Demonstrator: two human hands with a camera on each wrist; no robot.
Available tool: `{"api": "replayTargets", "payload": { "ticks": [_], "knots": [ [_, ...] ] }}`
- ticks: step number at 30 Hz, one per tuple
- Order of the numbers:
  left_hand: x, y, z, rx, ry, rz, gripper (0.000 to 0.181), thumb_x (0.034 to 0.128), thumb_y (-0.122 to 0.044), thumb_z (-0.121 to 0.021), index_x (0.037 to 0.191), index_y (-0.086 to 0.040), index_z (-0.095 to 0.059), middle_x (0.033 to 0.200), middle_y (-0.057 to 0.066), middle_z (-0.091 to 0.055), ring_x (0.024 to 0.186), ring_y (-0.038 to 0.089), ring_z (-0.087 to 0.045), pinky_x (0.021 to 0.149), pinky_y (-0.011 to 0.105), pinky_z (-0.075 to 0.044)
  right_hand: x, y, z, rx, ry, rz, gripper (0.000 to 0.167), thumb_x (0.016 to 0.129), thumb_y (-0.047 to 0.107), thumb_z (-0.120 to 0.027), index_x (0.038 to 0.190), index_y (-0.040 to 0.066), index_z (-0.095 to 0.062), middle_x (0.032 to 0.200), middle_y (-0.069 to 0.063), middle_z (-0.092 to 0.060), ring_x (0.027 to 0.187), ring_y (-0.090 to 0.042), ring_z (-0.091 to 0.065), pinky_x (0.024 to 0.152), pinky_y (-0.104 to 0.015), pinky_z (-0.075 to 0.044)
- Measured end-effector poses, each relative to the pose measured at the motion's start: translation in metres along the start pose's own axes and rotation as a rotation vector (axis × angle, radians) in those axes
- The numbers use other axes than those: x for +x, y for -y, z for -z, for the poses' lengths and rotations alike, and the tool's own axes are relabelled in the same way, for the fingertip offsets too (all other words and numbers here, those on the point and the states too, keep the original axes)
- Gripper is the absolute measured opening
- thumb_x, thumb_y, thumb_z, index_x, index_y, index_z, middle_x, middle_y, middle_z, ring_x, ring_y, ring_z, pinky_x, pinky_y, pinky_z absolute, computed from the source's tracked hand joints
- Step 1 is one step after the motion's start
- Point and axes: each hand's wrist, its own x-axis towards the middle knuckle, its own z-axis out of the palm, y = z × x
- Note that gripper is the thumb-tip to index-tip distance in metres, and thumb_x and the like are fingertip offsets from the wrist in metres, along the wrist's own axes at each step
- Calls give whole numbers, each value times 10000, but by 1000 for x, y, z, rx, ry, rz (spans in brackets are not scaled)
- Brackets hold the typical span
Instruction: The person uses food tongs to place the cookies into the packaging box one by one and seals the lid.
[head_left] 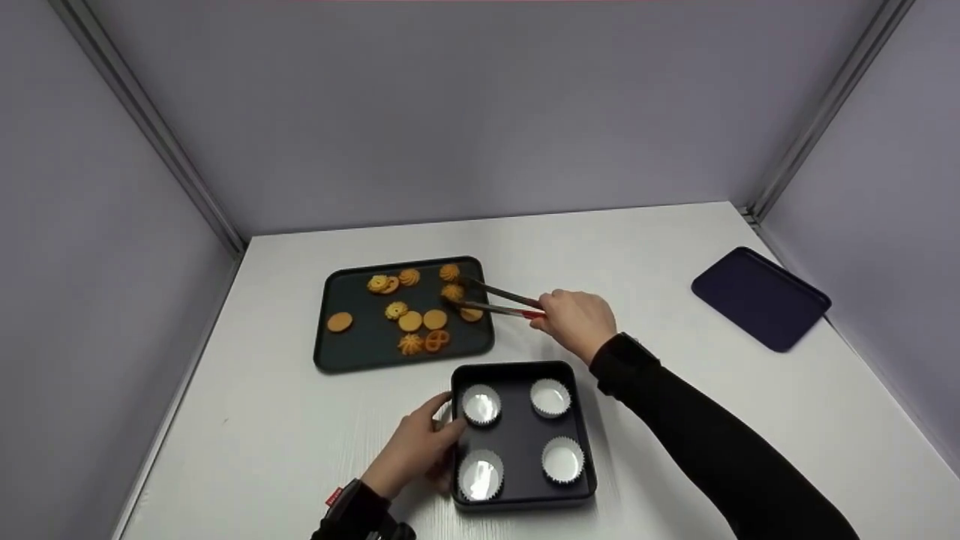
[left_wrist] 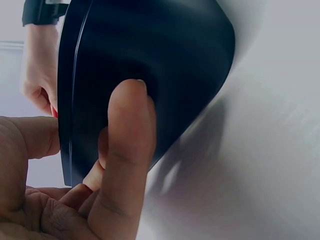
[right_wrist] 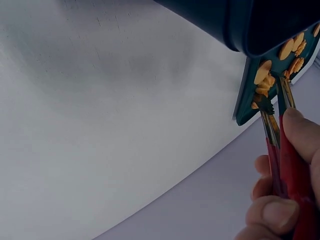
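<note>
In the head view my right hand (head_left: 576, 321) grips red-handled tongs (head_left: 499, 300), reaching left over a dark baking tray (head_left: 360, 356). The tongs' tips are spread at a piped swirl cookie (head_left: 452, 292); I cannot tell whether they touch it. In the right wrist view, fingers and thumb squeeze the red handles (right_wrist: 295, 175). My left hand (head_left: 415, 448) holds the left wall of a square dark pan (head_left: 517, 427), thumb at the rim and fingers along the outside (left_wrist: 130, 125). White paper baking cups (head_left: 551, 397) stand in the pan's corners.
Several swirl cookies, round flat biscuits (head_left: 340, 322) and a pretzel (head_left: 437, 340) lie across the baking tray. A smaller dark blue tray (head_left: 761, 298) rests at the table's right edge. Grey panels (head_left: 487, 112) enclose the white table (head_left: 630, 255) at the back and sides.
</note>
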Motion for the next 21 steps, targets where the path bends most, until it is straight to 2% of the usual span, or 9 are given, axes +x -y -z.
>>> {"api": "replayTargets", "payload": {
  "ticks": [4,9,14,21],
  "knots": [
    [0,0,0,-7,2,6,668,1001,-293,-639,1543,12,-393,626,-64,-518,512,76,-449,498,250,-380,-1,-2,0,-6,-21,16,347,841,392,-819,772,90,-662,674,-31,-615,574,-237,-621,495,-418,-488],
    [0,0,0,0,-2,7,664,998,-286,-643,1539,13,-399,633,-62,-527,514,76,-459,495,249,-390,-5,-8,-1,7,-83,46,347,827,379,-830,751,101,-637,659,-17,-600,550,-227,-602,478,-411,-469],
    [-1,0,0,12,-9,12,667,997,-293,-649,1539,8,-402,659,-51,-555,533,87,-480,511,264,-418,-13,-18,0,32,-161,87,306,827,364,-831,836,96,-683,691,-21,-622,556,-240,-615,478,-419,-470],
    [-2,0,0,-2,2,21,663,1006,-301,-639,1552,-15,-395,657,-49,-547,532,91,-483,510,270,-431,-31,-40,9,60,-243,93,305,809,364,-848,907,119,-696,696,8,-616,524,-211,-573,453,-409,-449]
  ]
}}
